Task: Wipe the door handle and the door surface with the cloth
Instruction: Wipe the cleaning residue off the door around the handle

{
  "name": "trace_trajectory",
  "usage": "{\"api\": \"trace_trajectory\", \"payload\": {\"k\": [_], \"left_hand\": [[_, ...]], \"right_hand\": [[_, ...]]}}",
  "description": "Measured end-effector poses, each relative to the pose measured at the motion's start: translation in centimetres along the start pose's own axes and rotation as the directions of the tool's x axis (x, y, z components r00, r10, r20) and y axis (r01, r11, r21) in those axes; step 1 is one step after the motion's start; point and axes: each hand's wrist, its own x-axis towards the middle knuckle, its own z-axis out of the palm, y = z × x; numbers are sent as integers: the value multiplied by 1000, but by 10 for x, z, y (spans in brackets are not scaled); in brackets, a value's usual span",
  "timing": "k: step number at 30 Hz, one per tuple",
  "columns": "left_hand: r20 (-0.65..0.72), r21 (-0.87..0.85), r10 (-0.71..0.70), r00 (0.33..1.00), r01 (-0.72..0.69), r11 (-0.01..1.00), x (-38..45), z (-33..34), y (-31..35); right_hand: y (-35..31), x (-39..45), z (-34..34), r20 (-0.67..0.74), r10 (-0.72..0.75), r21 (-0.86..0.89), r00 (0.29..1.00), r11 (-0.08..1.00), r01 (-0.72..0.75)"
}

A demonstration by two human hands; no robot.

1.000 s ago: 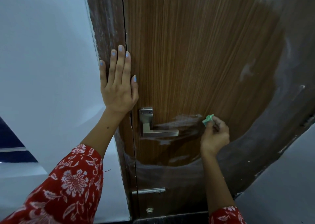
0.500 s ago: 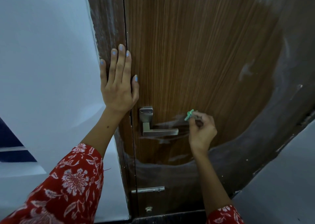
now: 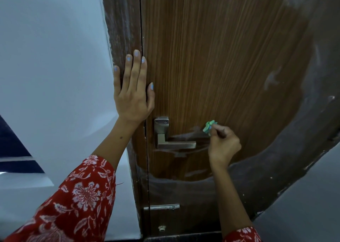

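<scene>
At the far left a dark blue shape (image 3: 11, 146) is cut off by the frame edge and cannot be identified; beside it a smooth white wall (image 3: 55, 57) is seen. A red sleeve (image 3: 73, 201) printed with white flowers is cropped at the bottom corner. The left hand (image 3: 131, 94) is laid flat and open, nothing grasped, fingers straight, across the dusty door frame (image 3: 122, 30) and the narrow dark gap beside it. The door (image 3: 211, 57) is surfaced in streaky wood-grain laminate, with pale smears across its lower part and right side. A square-sectioned brushed-metal door handle (image 3: 174, 144) is mounted on a two-screw plate; no maker's mark or writing can be read. A small metal latch (image 3: 161, 207) lower down is hard to make out. Just right of the lever's tip, a crumpled green cloth (image 3: 209, 126) is pinched in the closed right hand (image 3: 223, 146) and held against the door, most of it hidden inside the fingers.
</scene>
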Motion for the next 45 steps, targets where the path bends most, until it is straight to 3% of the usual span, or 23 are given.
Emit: {"api": "trace_trajectory", "payload": {"k": [4,6,9,15,17,21,23,27,30,33,35,40,42,45], "left_hand": [[-2,-6,-5,1000,5,1000,0,0,0],[2,-4,-4,1000,4,1000,0,0,0],[2,8,-1,1000,1,1000,0,-1,0],[7,2,-6,1000,6,1000,1,-1,0],[7,-4,-7,1000,7,1000,1,-1,1],[-1,-1,-8,1000,8,1000,1,-1,1],[-5,1,-4,1000,4,1000,1,-1,1],[-9,4,-4,1000,4,1000,1,0,1],[-17,8,3,1000,-2,1000,1,0,1],[-14,6,4,1000,-4,1000,1,-1,1],[-8,5,0,1000,0,1000,1,0,0],[3,7,-7,1000,7,1000,0,1,0],[4,8,-4,1000,4,1000,0,1,0],[5,9,-6,1000,6,1000,-1,1,0]], "right_hand": [[-9,-7,8,149,-133,-16,980,990,137],[-5,-7,5,217,-110,-25,970,993,118],[-2,-2,2,181,-22,-31,983,999,28],[-11,-10,10,261,-199,-76,945,971,225],[-8,-11,5,242,-223,-110,944,961,255],[-11,-3,0,52,-207,-80,977,974,211],[-13,-4,2,90,-298,-61,950,951,304],[-4,-17,5,293,-449,-50,844,874,483],[8,-14,3,297,-405,-69,865,894,442],[11,-6,2,155,-346,-66,926,931,359],[10,-6,7,123,-383,-32,916,921,389],[21,-3,6,322,-464,-34,825,865,500],[31,-4,-1,271,-375,-38,886,916,399],[32,-8,-2,66,-194,-15,979,981,195]]}}
